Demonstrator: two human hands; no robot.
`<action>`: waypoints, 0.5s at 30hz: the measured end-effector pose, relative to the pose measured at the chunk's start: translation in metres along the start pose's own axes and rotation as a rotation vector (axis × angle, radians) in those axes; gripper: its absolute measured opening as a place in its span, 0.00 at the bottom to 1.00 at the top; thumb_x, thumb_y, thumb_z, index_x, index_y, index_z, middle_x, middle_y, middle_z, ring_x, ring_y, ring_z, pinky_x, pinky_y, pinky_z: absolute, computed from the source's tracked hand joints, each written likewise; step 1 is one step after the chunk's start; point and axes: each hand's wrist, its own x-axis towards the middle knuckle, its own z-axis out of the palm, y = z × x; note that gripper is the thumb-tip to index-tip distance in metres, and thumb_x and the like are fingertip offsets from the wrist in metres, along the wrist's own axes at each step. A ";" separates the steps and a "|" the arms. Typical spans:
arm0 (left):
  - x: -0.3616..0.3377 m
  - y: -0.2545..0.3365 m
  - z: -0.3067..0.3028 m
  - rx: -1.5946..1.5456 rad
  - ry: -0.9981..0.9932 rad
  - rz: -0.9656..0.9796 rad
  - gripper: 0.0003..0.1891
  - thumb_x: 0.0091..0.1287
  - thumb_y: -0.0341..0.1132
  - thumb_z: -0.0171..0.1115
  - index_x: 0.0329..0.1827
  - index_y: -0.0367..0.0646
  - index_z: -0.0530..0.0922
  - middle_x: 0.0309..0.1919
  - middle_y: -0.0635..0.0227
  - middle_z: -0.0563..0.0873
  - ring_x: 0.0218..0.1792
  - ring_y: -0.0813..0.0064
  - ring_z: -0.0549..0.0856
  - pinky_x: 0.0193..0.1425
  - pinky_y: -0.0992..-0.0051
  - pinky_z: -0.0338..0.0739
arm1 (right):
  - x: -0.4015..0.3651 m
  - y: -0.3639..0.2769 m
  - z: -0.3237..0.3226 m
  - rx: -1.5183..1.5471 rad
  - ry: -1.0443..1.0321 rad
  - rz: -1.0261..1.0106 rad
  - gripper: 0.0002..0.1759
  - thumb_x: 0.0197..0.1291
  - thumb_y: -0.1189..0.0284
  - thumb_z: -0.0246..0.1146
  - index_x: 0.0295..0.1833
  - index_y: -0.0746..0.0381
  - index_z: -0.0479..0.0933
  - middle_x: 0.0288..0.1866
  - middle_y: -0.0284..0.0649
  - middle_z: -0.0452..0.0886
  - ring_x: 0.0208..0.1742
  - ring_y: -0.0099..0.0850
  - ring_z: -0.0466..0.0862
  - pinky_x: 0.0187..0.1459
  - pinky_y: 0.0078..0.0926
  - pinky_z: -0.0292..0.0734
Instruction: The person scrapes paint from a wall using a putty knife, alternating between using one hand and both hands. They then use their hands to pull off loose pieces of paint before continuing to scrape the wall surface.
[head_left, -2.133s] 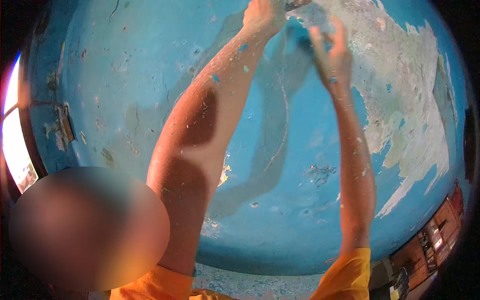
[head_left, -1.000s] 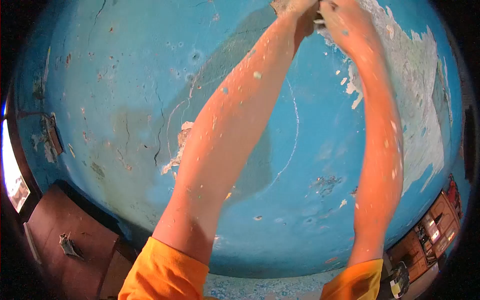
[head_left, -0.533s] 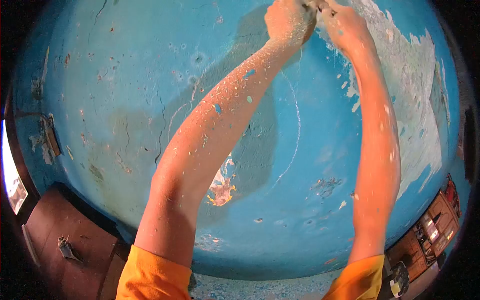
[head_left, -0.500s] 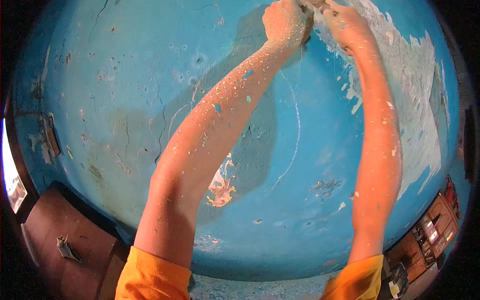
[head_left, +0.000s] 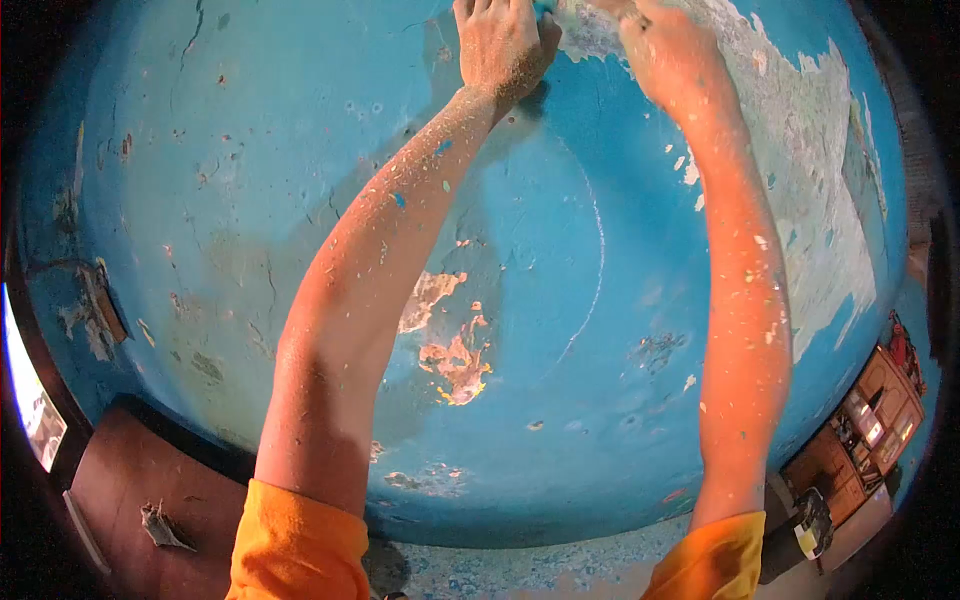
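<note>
A blue painted wall fills most of the view, with a bare, grey patch on the right where the paint is gone. My left hand rests against the wall at the top, fingers stretched upward and partly cut off by the frame. To its right, my right hand is closed around a blurred brownish tool, mostly outside the top edge, at the border of the bare patch. Paint flakes cling to both forearms.
Smaller chipped spots show lower on the wall. At the lower left stands a brown wooden surface with a crumpled scrap on it. A wooden cabinet with items stands at the lower right. Flakes litter the floor.
My left hand has come away from beside my right hand and moved left onto the wall, fingers now extended. The right hand stays near the bare patch, and the view has shifted slightly.
</note>
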 end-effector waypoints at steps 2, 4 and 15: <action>-0.002 -0.018 0.000 0.052 0.008 0.117 0.19 0.60 0.42 0.60 0.48 0.38 0.73 0.45 0.56 0.78 0.53 0.56 0.76 0.58 0.55 0.66 | 0.020 0.023 0.022 0.016 -0.169 0.191 0.22 0.65 0.59 0.52 0.58 0.60 0.76 0.48 0.59 0.80 0.51 0.53 0.81 0.53 0.43 0.75; -0.005 -0.022 -0.012 0.077 -0.055 0.246 0.23 0.60 0.43 0.61 0.53 0.37 0.72 0.49 0.55 0.77 0.55 0.55 0.74 0.63 0.53 0.63 | 0.017 0.034 0.015 0.076 -0.181 0.097 0.22 0.65 0.60 0.52 0.57 0.61 0.76 0.48 0.60 0.80 0.51 0.53 0.81 0.53 0.43 0.75; 0.008 -0.019 -0.008 -0.083 0.082 0.327 0.22 0.61 0.38 0.60 0.56 0.37 0.70 0.55 0.53 0.75 0.61 0.53 0.71 0.67 0.50 0.60 | -0.031 0.070 0.038 0.153 -0.225 0.114 0.24 0.64 0.59 0.54 0.66 0.44 0.71 0.43 0.55 0.82 0.48 0.57 0.80 0.49 0.48 0.76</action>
